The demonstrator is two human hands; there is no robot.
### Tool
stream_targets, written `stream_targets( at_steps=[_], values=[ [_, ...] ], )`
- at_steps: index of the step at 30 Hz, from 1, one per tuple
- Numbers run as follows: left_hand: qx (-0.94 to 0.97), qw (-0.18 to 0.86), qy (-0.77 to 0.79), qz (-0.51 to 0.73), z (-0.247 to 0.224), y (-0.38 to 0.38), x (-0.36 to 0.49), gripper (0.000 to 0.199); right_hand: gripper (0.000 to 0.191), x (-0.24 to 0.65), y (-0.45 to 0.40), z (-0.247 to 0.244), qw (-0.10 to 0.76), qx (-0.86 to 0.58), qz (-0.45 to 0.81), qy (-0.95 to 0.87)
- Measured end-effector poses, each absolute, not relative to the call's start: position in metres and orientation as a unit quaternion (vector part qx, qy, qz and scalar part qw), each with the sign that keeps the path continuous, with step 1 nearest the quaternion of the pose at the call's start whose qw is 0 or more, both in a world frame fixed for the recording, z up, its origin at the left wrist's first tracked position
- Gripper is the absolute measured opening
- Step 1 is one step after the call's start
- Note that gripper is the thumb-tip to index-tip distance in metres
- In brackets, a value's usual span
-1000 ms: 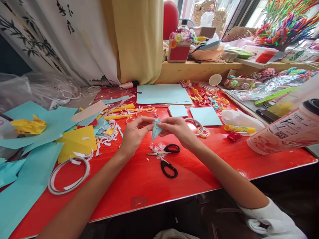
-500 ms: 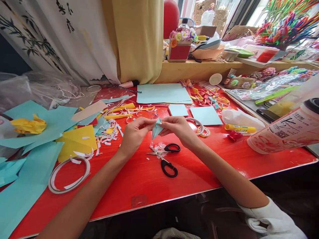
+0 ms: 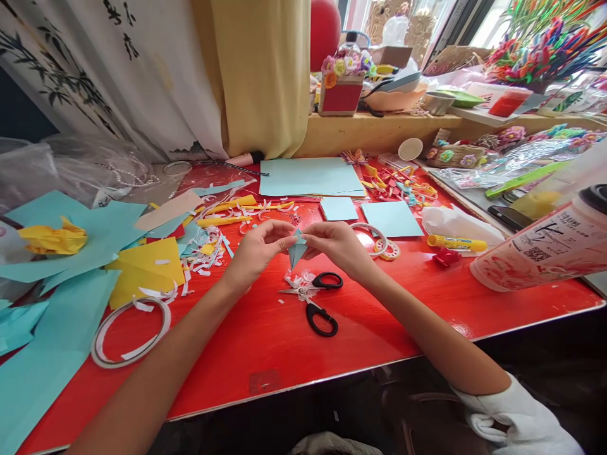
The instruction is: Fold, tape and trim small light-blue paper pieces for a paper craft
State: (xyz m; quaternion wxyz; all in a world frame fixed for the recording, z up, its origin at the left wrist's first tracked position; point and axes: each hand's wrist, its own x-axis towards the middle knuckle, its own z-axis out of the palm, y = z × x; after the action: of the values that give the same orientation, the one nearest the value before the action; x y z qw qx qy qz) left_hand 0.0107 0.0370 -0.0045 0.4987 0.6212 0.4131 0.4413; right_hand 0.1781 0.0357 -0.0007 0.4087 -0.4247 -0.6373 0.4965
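Between my two hands is a small folded piece of light blue paper (image 3: 297, 251), its narrow point hanging down. My left hand (image 3: 258, 253) pinches its upper left side between thumb and fingers. From the other side, my right hand (image 3: 336, 248) grips the upper right edge the same way. Part of the paper is hidden behind my fingertips. Just below, scissors (image 3: 318, 304) with black handles lie with their blades apart on the red table (image 3: 379, 316). White paper bits (image 3: 303, 281) are scattered under the blades.
Light blue sheets (image 3: 310, 177) and cut squares (image 3: 392, 218) lie beyond my hands. A tape roll (image 3: 97, 338), yellow paper (image 3: 147, 268) and scraps are on the left. To the right stand a yellow glue stick (image 3: 456, 243) and a large cup (image 3: 545, 246).
The folded paper has turned slightly and shifted a little left between my fingers. Both hands keep their pinch; the scissors and the other things stay put.
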Motion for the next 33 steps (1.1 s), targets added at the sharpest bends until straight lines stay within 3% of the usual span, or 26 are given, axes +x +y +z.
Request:
stream_targets(
  at_steps=[7, 13, 19, 23, 33],
  values=[
    [0.604, 0.497, 0.431, 0.45, -0.0063, 0.0382, 0.01, 0.024, 0.04, 0.1782, 0.0358, 0.0015, 0.363, -0.423, 0.531, -0.638],
    [0.582, 0.5, 0.433, 0.474, -0.0117, 0.041, 0.0097, 0.027, 0.034, 0.1791, 0.0382, -0.0017, 0.357, -0.4, 0.569, -0.623],
    [0.599, 0.54, 0.415, 0.421, -0.0067, 0.0409, 0.006, 0.027, 0.026, 0.1811, 0.0387, -0.0047, 0.364, -0.413, 0.475, -0.686],
    [0.646, 0.484, 0.449, 0.382, -0.0049, 0.0407, 0.0053, 0.026, 0.025, 0.1815, 0.0377, -0.0025, 0.345, -0.425, 0.399, -0.736],
    [0.652, 0.464, 0.453, 0.392, -0.006, 0.0398, 0.008, 0.024, 0.024, 0.1791, 0.0387, -0.006, 0.326, -0.414, 0.504, -0.685]
  ],
)
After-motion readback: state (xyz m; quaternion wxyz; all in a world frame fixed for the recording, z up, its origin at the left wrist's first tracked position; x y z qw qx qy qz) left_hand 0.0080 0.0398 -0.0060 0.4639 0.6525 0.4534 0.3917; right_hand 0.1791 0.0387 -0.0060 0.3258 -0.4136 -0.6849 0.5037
